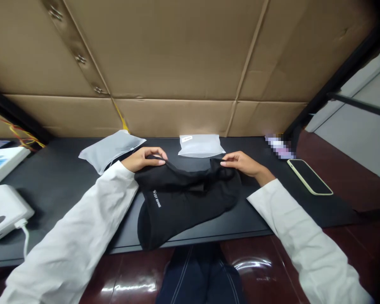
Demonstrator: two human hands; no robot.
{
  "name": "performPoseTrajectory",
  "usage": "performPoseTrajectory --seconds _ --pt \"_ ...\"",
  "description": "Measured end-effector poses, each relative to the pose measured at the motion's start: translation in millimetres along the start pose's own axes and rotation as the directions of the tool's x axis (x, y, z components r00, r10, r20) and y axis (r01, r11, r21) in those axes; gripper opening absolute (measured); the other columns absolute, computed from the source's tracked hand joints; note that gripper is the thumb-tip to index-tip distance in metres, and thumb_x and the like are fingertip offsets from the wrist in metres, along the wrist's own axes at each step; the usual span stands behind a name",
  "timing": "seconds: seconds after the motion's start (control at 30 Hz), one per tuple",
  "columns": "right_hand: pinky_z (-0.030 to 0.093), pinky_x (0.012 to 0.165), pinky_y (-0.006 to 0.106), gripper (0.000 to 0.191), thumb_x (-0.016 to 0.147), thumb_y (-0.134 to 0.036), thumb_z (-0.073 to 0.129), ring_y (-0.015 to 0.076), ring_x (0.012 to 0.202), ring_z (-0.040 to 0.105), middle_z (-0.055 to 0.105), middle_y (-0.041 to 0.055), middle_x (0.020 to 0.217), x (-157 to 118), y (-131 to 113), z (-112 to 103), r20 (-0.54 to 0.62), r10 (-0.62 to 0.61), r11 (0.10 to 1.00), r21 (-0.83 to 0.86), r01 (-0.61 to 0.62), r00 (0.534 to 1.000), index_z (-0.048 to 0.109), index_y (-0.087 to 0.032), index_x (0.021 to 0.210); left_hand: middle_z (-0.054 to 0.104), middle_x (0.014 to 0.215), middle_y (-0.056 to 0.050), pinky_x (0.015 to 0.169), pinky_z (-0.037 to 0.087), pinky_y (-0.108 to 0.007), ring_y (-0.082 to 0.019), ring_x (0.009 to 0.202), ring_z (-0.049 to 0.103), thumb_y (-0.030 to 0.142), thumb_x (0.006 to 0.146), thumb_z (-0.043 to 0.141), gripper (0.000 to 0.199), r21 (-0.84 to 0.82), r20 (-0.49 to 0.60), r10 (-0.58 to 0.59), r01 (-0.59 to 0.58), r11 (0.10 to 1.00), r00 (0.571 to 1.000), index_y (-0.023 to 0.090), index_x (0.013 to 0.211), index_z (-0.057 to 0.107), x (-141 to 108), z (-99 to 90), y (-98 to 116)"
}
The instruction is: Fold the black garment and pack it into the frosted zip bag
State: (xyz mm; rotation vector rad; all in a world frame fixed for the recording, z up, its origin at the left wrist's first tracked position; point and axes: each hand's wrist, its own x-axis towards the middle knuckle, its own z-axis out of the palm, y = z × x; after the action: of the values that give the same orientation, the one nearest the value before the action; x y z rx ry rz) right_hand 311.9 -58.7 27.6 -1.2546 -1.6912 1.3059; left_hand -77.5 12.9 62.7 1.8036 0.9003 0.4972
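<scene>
Black cloth is spanning the gap between the person's left hand and right hand, both pinching its far edge between thumb and fingers. It is draping from the fingertips toward the body, long axis running left to right, neither hand being clearly nearer. It is looking soft and creased, showing white lettering toward its left end, and lying over the front of the dark table. Farther back, two pale pouches are lying apart.

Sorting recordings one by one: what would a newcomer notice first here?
Probably the black fabric item with white lettering, front and centre over the dark table, its far edge pinched by left hand and right hand. Then the left pouch and middle pouch, both pale, farther back.
</scene>
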Motion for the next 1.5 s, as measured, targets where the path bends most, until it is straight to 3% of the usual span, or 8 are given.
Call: performPoseTrajectory --seconds 0.23,0.43,0.57,0.7,0.93,1.07,1.27,1.5 --pt "0.049 0.079 0.034 0.042 0.063 -0.047 0.084 0.0189 0.078 0.064 0.071 0.0035 0.082 7 8 0 -0.265 0.010 0.998 0.065 0.008 0.964 0.073 -0.017 0.091 0.065 0.074 0.004 0.058 0.048 -0.020 -0.012 0.065 0.062 0.040 0.062 0.084 0.045 -0.327 -0.310 -0.130 0.023 0.945 0.942 0.018 0.093 0.061 8 7.2 -12" --pt "0.046 0.092 0.036 0.024 0.076 -0.043 0.077 0.0207 0.096 0.064 0.071 0.0070 0.100 -7 -11 -9 0.169 -0.177 0.984 0.026 0.175 0.970 0.077 -0.019 0.082 0.073 0.078 -0.005 0.063 0.051 -0.026 -0.019 0.068 0.067 0.046 0.055 0.089 0.054 -0.407 0.118 0.111 -0.054 0.912 0.987 0.017 0.095 0.065 -9 15.0 9" --pt "0.046 0.091 0.035 0.025 0.068 -0.041 0.083 0.0218 0.098 0.064 0.070 0.0077 0.104 -11 -15 -10 0.395 -0.045 0.987 -0.127 0.102 0.918 0.079 -0.019 0.079 0.076 0.094 -0.017 0.070 0.054 -0.034 -0.030 0.085 0.072 0.051 0.053 0.090 0.060 -0.229 0.695 0.081 0.113 0.967 0.714 0.016 0.098 0.072 -12 29.4 25" --pt "0.046 0.090 0.035 0.030 0.064 -0.039 0.085 0.0230 0.102 0.063 0.069 0.0070 0.107 -9 -9 -14 0.318 -0.019 0.959 -0.261 0.107 0.948 0.079 -0.020 0.086 0.071 0.114 -0.020 0.062 0.053 -0.030 -0.029 0.089 0.073 0.049 0.067 0.084 0.055 -0.151 0.843 0.050 0.147 0.978 0.535 0.018 0.111 0.072 -9 42.1 21" --pt "0.046 0.079 0.033 0.020 0.072 -0.037 0.077 0.0230 0.097 0.060 0.069 0.0067 0.103 -6 2 -26 -0.050 -0.228 0.847 -0.504 0.173 0.972 0.078 -0.023 0.087 0.069 0.079 -0.005 0.057 0.042 -0.020 -0.010 0.064 0.058 0.037 0.069 0.084 0.040 -0.082 0.408 0.139 -0.115 0.990 0.902 0.014 0.098 0.071 -3 48.1 4" --pt "0.041 0.065 0.030 0.026 0.074 -0.044 0.076 0.0156 0.071 0.053 0.067 0.0057 0.091 -8 -2 -23 -0.200 -0.269 0.860 -0.491 0.142 0.942 0.078 -0.021 0.087 0.062 0.074 0.000 0.057 0.041 -0.020 -0.007 0.060 0.049 0.040 0.068 0.083 0.042 -0.006 0.379 0.127 -0.135 0.991 0.917 0.013 0.097 0.069 -1 55.2 0" --pt "0.040 0.065 0.028 0.050 0.057 -0.047 0.087 0.0160 0.078 0.053 0.065 0.0043 0.094 -15 -13 -16 0.137 -0.087 0.910 -0.391 0.134 0.987 0.078 -0.022 0.100 0.061 0.078 -0.001 0.057 0.040 -0.020 -0.009 0.064 0.049 0.045 0.067 0.084 0.046 0.200 0.365 0.222 -0.309 0.930 0.904 0.016 0.100 0.070 3 63.7 -4" --pt "0.035 0.058 0.026 0.030 0.065 -0.043 0.083 0.0115 0.063 0.047 0.064 0.0019 0.076 -20 -15 -21 0.136 -0.095 0.935 -0.329 0.135 0.986 0.077 -0.018 0.080 0.057 0.079 0.000 0.061 0.041 -0.021 -0.011 0.066 0.050 0.048 0.062 0.087 0.050 0.281 0.380 0.286 -0.404 0.870 0.880 0.018 0.098 0.070 5 68.9 -6"
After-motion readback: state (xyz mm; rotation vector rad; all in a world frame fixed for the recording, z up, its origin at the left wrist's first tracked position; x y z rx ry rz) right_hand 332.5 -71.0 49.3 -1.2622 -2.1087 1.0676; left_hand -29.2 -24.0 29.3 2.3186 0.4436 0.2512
